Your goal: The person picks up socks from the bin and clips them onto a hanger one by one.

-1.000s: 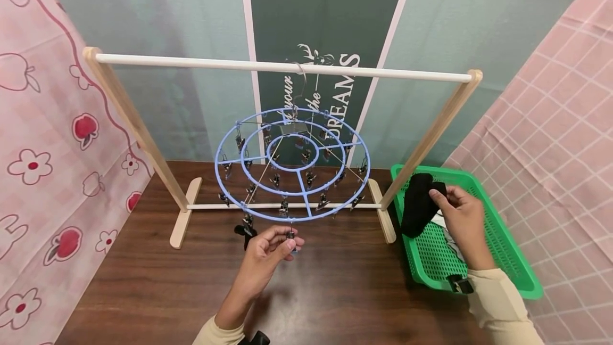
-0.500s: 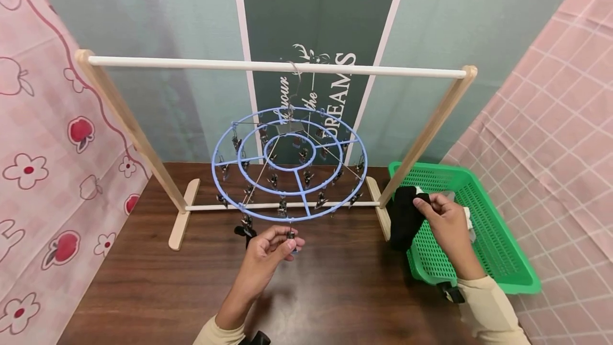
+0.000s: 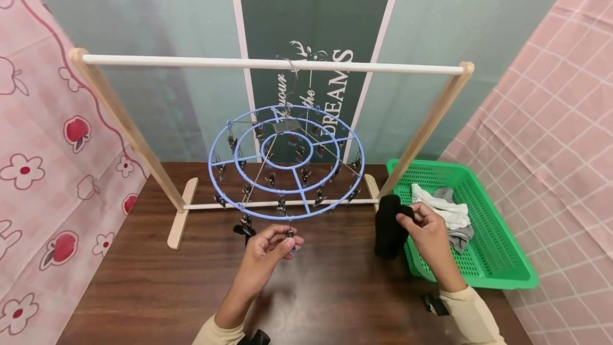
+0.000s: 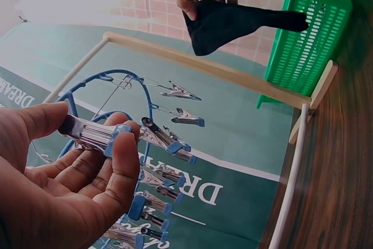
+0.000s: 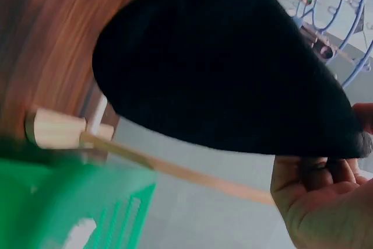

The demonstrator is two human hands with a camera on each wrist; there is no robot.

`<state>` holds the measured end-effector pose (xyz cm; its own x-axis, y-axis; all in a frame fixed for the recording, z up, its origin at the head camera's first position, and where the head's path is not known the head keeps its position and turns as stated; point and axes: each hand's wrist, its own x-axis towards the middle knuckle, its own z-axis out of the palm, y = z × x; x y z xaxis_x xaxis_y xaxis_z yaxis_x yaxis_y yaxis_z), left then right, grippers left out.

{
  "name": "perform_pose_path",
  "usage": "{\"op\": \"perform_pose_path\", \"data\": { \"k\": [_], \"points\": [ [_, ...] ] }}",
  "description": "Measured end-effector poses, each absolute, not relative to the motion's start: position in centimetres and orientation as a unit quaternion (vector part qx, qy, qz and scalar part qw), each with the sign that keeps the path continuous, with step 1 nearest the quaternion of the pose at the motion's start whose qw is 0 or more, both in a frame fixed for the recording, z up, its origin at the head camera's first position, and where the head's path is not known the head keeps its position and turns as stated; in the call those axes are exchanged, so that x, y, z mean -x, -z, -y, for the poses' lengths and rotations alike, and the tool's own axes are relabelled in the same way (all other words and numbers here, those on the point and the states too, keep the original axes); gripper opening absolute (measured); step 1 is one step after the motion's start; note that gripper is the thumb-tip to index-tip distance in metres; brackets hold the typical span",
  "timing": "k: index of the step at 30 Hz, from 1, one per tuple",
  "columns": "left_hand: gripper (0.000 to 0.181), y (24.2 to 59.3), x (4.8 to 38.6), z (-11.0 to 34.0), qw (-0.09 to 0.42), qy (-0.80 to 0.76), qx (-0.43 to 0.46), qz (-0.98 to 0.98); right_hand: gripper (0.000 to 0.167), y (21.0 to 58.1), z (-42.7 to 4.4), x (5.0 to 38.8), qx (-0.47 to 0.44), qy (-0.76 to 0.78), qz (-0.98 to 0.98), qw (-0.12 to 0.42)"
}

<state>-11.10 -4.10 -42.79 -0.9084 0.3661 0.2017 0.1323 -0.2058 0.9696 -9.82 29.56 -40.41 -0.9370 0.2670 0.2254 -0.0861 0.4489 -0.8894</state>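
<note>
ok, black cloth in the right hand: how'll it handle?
Probably floppy: the black cloth droops from the right hand. Likely light, since a pinch at one end holds it up. It may swing if moved: its lower end hangs free.

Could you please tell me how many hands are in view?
2: the left hand pinches a metal clip below the blue hanger; the right hand holds a black cloth near the green basket.

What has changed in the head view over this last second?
The right hand has carried the black cloth leftward, from over the green basket to about its left edge, uncovering the white cloth inside. Nothing was newly grasped or released. The left hand still pinches a clip at the blue hanger's near edge.
</note>
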Motion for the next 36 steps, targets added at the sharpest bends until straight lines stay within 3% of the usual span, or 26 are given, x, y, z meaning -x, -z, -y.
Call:
{"op": "perform_pose_path", "data": {
  "k": [13,36],
  "points": [
    [0.023,42.9,11.1,4.1,0.073,-0.750,-0.202,-0.625,0.024,41.9,-27.0,8.2,0.034,-0.544,0.831,0.115],
    [0.022,42.7,11.2,4.1,0.078,-0.747,-0.179,-0.636,0.010,43.7,-22.3,7.8,-0.030,-0.594,0.801,0.067]
  ]
}}
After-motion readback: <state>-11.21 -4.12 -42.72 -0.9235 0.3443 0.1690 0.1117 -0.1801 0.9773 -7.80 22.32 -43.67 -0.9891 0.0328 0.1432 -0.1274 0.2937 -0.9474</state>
